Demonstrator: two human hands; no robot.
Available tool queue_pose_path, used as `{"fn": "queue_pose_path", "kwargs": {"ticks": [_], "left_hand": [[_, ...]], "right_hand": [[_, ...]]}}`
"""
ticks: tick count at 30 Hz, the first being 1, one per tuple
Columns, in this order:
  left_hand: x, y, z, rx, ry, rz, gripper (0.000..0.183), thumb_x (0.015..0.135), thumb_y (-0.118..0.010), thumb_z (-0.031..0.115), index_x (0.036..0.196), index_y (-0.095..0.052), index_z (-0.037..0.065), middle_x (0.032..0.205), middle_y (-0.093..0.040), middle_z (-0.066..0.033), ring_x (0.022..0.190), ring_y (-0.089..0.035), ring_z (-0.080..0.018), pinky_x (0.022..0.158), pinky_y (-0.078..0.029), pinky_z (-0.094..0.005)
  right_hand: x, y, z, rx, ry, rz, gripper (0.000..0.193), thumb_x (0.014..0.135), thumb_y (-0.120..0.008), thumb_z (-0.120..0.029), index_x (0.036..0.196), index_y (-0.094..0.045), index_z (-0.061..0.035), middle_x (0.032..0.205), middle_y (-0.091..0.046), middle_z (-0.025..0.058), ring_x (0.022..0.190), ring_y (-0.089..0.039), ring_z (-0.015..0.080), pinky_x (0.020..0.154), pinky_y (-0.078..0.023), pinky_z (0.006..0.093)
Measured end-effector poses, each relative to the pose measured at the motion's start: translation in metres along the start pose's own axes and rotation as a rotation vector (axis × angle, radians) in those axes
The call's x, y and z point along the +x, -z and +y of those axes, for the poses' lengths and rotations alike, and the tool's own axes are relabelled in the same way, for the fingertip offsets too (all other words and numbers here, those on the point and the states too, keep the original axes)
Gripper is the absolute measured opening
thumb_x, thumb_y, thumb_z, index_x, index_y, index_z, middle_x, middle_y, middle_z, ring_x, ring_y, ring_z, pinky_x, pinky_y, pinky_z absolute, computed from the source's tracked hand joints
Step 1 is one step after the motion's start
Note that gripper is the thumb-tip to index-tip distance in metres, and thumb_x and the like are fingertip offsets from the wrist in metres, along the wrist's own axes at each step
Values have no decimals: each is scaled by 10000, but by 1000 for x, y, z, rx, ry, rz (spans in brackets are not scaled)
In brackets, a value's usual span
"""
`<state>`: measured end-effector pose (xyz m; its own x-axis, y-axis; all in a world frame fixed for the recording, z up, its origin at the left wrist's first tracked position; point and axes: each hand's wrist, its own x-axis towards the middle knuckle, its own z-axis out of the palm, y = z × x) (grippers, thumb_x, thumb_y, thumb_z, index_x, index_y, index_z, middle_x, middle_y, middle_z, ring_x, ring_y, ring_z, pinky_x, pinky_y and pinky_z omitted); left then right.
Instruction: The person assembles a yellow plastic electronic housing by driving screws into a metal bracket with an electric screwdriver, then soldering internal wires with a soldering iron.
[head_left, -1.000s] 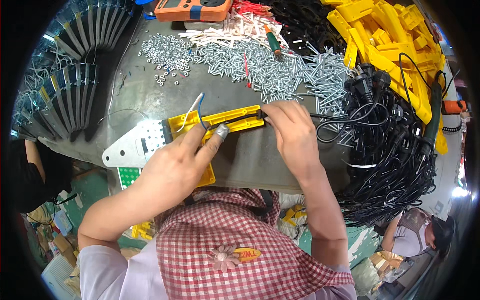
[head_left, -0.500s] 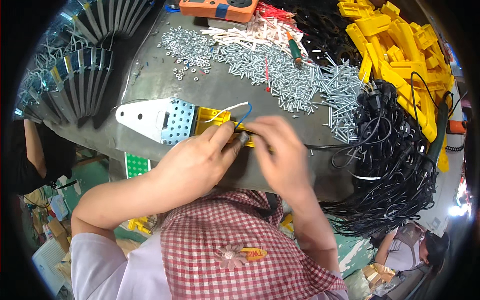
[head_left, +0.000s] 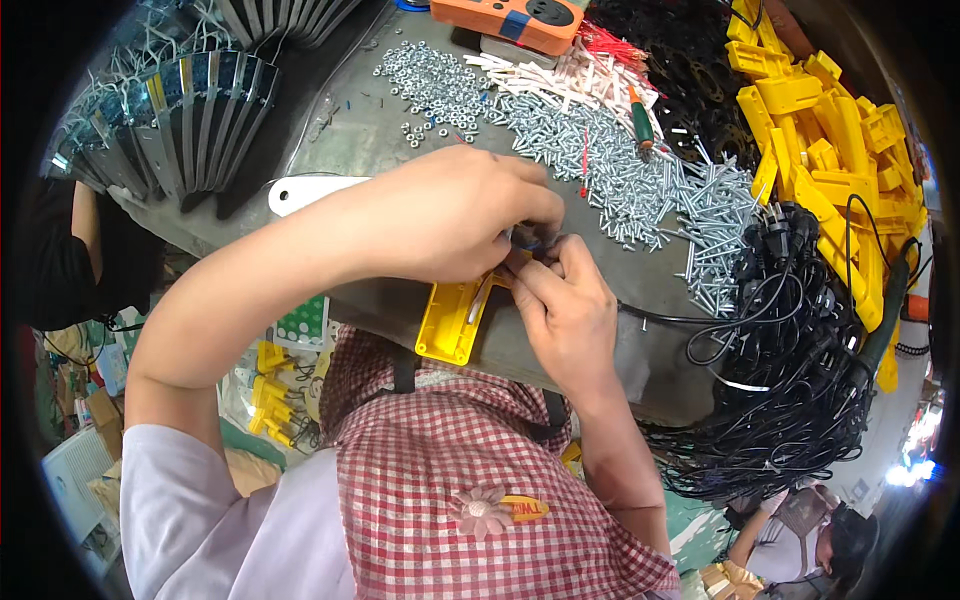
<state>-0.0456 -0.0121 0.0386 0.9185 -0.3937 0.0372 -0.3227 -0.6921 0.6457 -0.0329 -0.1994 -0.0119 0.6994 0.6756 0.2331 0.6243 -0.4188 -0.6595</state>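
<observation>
My left hand [head_left: 485, 215] is bent over the work, its fingers closed around a small dark piece that they mostly hide. Right against it, my right hand [head_left: 568, 315] is closed in a pinch, fingertips meeting those of the left. A black cable [head_left: 660, 319] comes out from behind the right hand and runs to the right. Below the fingers lies an open yellow plastic handle shell [head_left: 440, 325], its near end at the table edge, with a pale strip inside. A white metal plate [head_left: 315, 190] shows only its tip; my left forearm covers the rest.
Loose nuts [head_left: 430, 85], screws [head_left: 600, 170] and white sleeves [head_left: 560, 80] cover the far table, with a green-handled screwdriver [head_left: 641, 122] and an orange meter [head_left: 510, 22]. Yellow shells [head_left: 820, 130] and bundled black plug cords [head_left: 770, 400] fill the right. Dark metal plates [head_left: 190, 120] stand left.
My left hand has moved up and right, now across the plate. The yellow shell has turned, its open end toward me. The white and blue wires are now hidden by the fingers.
</observation>
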Motion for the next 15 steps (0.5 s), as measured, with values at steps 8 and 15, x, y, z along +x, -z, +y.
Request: {"fn": "queue_pose_path", "kwargs": {"ticks": [8,15], "left_hand": [[-68,-39,47,708,-96,-12,345,740,-507,161,981,-599,-69,1068,-548,-190,1030,-524,-282,938,-394,-381],[-75,-55,51,591,75,43,383,742,-519,208,1004,-597,-59,1131,-529,-212,1112,-455,-308,966,-314,-473]], "right_hand": [[-4,-2,-1,6,-9,33,351,714,-622,-6,1027,-674,-156,772,-505,34,651,-549,188,568,-467,313],[11,1,-14,-261,228,-95,353,697,-580,-78,1046,-631,-66,776,-509,48,749,-536,191,635,-455,321]]}}
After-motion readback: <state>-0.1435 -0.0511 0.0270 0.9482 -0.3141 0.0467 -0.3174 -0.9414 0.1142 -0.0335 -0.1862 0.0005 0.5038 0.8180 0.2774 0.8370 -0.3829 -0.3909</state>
